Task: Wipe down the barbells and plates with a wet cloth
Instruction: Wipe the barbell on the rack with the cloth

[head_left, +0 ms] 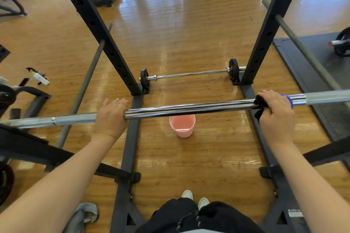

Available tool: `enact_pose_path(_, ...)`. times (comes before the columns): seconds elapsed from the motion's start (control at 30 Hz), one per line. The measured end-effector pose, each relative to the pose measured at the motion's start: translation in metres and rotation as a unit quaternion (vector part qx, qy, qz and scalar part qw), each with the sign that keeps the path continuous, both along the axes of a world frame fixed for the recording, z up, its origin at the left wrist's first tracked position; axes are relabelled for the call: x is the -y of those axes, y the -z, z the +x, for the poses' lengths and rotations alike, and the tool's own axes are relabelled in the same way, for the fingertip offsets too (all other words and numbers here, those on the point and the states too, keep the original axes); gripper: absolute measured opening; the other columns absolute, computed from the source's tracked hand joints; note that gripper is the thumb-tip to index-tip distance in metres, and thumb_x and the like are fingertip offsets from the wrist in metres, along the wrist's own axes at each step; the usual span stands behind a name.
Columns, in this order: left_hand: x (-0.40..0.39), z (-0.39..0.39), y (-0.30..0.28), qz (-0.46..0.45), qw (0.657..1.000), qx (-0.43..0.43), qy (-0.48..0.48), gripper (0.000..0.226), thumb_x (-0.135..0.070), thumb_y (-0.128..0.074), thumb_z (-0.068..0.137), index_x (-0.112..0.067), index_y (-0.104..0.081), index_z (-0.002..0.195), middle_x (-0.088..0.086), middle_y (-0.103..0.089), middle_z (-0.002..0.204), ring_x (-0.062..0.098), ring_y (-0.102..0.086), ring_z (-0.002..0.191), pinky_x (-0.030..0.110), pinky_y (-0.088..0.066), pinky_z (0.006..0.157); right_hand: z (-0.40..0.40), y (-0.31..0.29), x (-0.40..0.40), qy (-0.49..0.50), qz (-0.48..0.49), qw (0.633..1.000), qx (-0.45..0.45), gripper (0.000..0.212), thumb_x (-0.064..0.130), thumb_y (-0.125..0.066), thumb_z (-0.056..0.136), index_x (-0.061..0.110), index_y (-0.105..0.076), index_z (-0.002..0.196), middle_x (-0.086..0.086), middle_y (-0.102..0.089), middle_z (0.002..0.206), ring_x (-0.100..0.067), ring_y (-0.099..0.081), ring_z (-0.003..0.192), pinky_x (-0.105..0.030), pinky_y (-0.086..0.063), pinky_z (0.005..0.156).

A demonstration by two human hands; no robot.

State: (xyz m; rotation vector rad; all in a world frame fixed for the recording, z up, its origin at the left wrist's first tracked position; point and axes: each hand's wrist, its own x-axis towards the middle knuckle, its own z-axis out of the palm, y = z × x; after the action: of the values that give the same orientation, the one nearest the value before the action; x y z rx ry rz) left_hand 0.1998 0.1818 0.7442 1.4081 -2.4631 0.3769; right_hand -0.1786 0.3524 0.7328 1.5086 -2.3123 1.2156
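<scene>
The bar (pixel 189 108) crosses the rack at hand height. Below it a bucket (pixel 182 126) sits mid-floor between the base rails (pixel 130 138). Uprights (pixel 98 30) flank the gap; beyond, a second barbell (pixel 191 73) blocks the floor.

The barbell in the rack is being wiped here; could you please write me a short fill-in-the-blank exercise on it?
1. The right hand grips a dark ____ around the barbell.
2. The left hand rests on the bar with ____ fingers.
3. The bucket beneath the bar is ____.

Missing words: cloth; straight; pink
</scene>
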Motion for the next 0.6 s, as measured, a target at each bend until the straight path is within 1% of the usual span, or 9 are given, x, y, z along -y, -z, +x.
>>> enact_pose_path(0.13,0.0,-0.001,-0.007,0.036,0.999,0.025,0.005,0.029,0.01,-0.073,0.065,0.0,-0.071,0.092,0.018,-0.072,0.087,0.037,-0.068,0.091,0.055,-0.044,0.092,0.0,0.0,-0.001,0.002,-0.003,1.0,0.009,0.035,-0.001,-0.042,0.088,-0.004,-0.061,0.117,-0.019,-0.062,0.12,-0.034,-0.052,0.121,-0.04,-0.034,0.105)
enact_pose_path(0.2,-0.003,-0.003,-0.017,0.074,0.997,0.026,0.003,0.018,0.004,-0.068,0.072,-0.008,-0.072,0.086,0.01,-0.072,0.079,0.032,-0.068,0.083,0.046,-0.047,0.089,0.002,0.001,-0.001,0.003,-0.006,1.0,0.011,0.035,-0.002,-0.043,0.088,-0.004,-0.061,0.118,-0.019,-0.062,0.12,-0.034,-0.052,0.121,-0.043,-0.035,0.105)
enact_pose_path(0.23,-0.004,-0.005,-0.022,0.11,0.993,0.036,-0.009,0.016,-0.001,-0.063,0.078,-0.014,-0.07,0.083,0.005,-0.07,0.078,0.029,-0.066,0.079,0.04,-0.048,0.083,0.002,0.001,-0.001,0.002,-0.007,1.0,0.01,0.035,-0.002,-0.043,0.088,-0.004,-0.061,0.118,-0.019,-0.062,0.12,-0.034,-0.052,0.121,-0.045,-0.036,0.106)
enact_pose_path(0.3,0.001,-0.008,-0.033,0.193,0.975,0.097,-0.043,0.018,-0.008,-0.053,0.083,-0.022,-0.062,0.078,-0.003,-0.066,0.075,0.02,-0.059,0.071,0.029,-0.044,0.062,0.001,0.0,-0.001,-0.006,-0.006,1.0,0.006,0.034,-0.006,-0.045,0.088,-0.004,-0.061,0.118,-0.019,-0.062,0.12,-0.034,-0.052,0.121,-0.045,-0.036,0.105)
enact_pose_path(0.37,0.009,-0.011,-0.043,0.275,0.947,0.153,-0.066,0.019,-0.009,-0.05,0.083,-0.024,-0.058,0.076,-0.007,-0.061,0.07,0.014,-0.055,0.064,0.026,-0.039,0.052,0.0,-0.001,0.0,-0.008,0.004,1.0,0.006,0.034,-0.01,-0.048,0.087,-0.004,-0.061,0.118,-0.02,-0.062,0.12,-0.035,-0.051,0.121,-0.044,-0.035,0.105)
enact_pose_path(0.43,0.014,-0.011,-0.044,0.307,0.935,0.165,-0.071,0.019,-0.009,-0.05,0.082,-0.025,-0.058,0.076,-0.007,-0.06,0.069,0.012,-0.055,0.064,0.026,-0.043,0.053,0.002,-0.002,0.0,-0.011,0.008,1.0,-0.009,0.033,-0.007,-0.046,0.088,-0.004,-0.061,0.118,-0.02,-0.062,0.12,-0.035,-0.051,0.121,-0.045,-0.035,0.105)
enact_pose_path(0.5,0.011,-0.01,-0.041,0.29,0.944,0.142,-0.07,0.019,-0.01,-0.051,0.084,-0.028,-0.058,0.079,-0.007,-0.063,0.073,0.012,-0.056,0.067,0.027,-0.047,0.058,0.005,0.001,-0.002,-0.024,0.007,0.999,-0.036,0.035,0.0,-0.043,0.089,-0.004,-0.061,0.119,-0.019,-0.061,0.122,-0.035,-0.052,0.121,-0.043,-0.034,0.105)
enact_pose_path(0.53,0.008,-0.01,-0.039,0.265,0.954,0.121,-0.065,0.02,-0.011,-0.052,0.085,-0.029,-0.06,0.083,-0.008,-0.065,0.077,0.013,-0.058,0.07,0.028,-0.048,0.064,0.003,0.004,-0.004,-0.033,0.007,0.998,-0.046,0.036,0.003,-0.042,0.089,-0.004,-0.061,0.119,-0.019,-0.061,0.123,-0.035,-0.051,0.121,-0.042,-0.034,0.105)
enact_pose_path(0.6,0.002,-0.011,-0.034,0.209,0.973,0.078,-0.052,0.021,-0.011,-0.055,0.086,-0.027,-0.066,0.095,-0.007,-0.068,0.086,0.016,-0.061,0.08,0.033,-0.046,0.084,-0.006,0.007,-0.007,-0.031,0.004,0.998,-0.048,0.039,0.01,-0.037,0.09,-0.004,-0.061,0.118,-0.02,-0.061,0.123,-0.036,-0.052,0.121,-0.042,-0.034,0.105)
